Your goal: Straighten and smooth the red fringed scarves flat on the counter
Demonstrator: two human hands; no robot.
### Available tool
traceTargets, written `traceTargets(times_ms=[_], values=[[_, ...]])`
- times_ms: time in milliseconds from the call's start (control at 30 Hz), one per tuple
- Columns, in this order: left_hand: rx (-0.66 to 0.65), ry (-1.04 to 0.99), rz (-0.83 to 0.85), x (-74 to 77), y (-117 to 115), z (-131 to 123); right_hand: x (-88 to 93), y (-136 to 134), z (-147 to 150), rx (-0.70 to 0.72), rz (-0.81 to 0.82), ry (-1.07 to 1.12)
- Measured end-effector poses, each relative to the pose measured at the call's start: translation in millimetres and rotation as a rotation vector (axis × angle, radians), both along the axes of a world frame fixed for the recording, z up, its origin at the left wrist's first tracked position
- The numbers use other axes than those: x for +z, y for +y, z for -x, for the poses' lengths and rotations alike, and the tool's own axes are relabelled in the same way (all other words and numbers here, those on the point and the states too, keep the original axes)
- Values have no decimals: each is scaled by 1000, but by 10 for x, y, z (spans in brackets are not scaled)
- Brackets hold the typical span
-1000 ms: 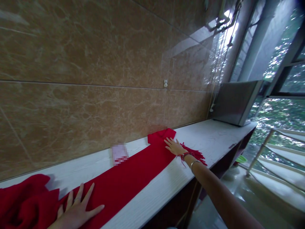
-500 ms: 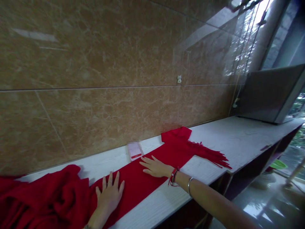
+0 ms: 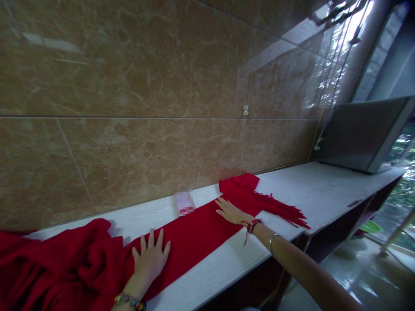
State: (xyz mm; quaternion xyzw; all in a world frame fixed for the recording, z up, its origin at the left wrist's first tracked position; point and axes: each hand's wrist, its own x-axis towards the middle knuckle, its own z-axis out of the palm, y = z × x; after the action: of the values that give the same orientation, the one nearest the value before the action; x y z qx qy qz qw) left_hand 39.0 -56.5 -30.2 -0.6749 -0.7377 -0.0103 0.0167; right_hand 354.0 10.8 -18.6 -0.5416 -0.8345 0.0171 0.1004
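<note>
All the fingers (image 3: 151, 237) I can see from here are straight and grip nothing: the left hand (image 3: 151, 261) spread wide, the right hand (image 3: 234, 213) less, both flat on the red cloth (image 3: 196, 231). It lies along the white table (image 3: 288, 188), bunched up at the left, fringed at the right. A blurry pink thing (image 3: 183, 202) sits just beside it, near the brown wall (image 3: 162, 160).

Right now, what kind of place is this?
Maybe a balcony or utility room: there's a tiled wall, a long white counter with a big grey box on it, and green leaves outside at the right.
</note>
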Motion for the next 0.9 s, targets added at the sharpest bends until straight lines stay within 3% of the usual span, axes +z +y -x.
traceTargets(times_ms=[133, 267, 433, 533, 700, 800, 900], values=[[-57, 53, 18, 82, 15, -33, 7, -506, 224, 313, -32, 88], [-222, 63, -17, 216, 43, -175, 1, -837, 322, 432, -103, -8], [-470, -8, -80, 439, 191, -453, 120, -914, 242, 480, -242, -193], [-451, -29, -91, 542, 339, -531, 189, -955, 206, 517, -276, -262], [-341, -29, -101, 607, 536, -410, 173, -1017, 262, 504, -310, -314], [-393, -42, -104, 640, 626, -399, 142, -1022, 324, 478, -338, -309], [-475, -56, -105, 686, 734, -554, 130, -1020, 355, 468, -345, -302]])
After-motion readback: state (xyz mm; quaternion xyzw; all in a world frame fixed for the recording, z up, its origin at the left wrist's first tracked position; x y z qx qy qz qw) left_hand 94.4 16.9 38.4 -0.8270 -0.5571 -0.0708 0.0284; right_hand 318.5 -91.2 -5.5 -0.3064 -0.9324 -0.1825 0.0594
